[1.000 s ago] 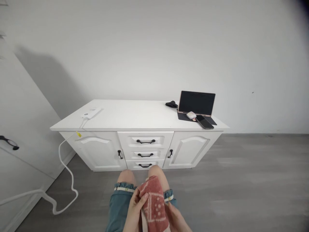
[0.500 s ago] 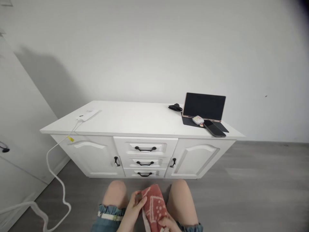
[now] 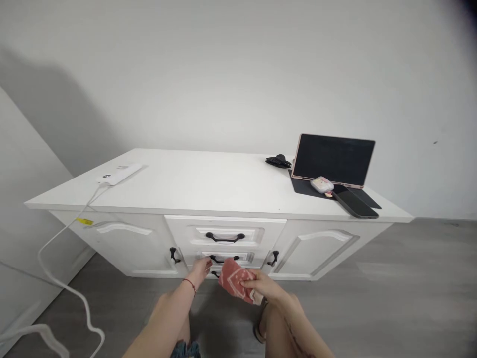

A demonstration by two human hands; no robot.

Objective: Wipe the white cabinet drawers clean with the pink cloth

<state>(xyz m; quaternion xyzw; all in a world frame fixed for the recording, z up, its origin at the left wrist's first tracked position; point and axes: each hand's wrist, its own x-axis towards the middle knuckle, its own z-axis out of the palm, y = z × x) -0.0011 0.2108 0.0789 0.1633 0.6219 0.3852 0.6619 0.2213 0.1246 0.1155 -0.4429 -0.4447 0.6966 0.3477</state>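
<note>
My right hand (image 3: 261, 284) grips a folded red cloth (image 3: 235, 279) with a white pattern, thumb on top. The cloth hangs in front of the drawers and hides part of the lowest handle. My left hand (image 3: 201, 267), with a red string round its wrist, reaches to the left end of the black middle drawer handle (image 3: 223, 259). Its fingers are loosely bent and hold nothing; whether they touch the handle is hard to see. All the drawers of the white cabinet (image 3: 208, 186) are closed.
On the cabinet top stand a tablet (image 3: 335, 159) on a dark cover, a small white case (image 3: 322, 185), a phone (image 3: 355, 201) and a black item (image 3: 278, 161). A white power strip (image 3: 119, 174) lies at left, its cable (image 3: 80, 293) hanging down.
My hands have moved forward from between my knees to the drawers. The left one has let go of the cloth, which my right hand carries. The view has come closer to the cabinet.
</note>
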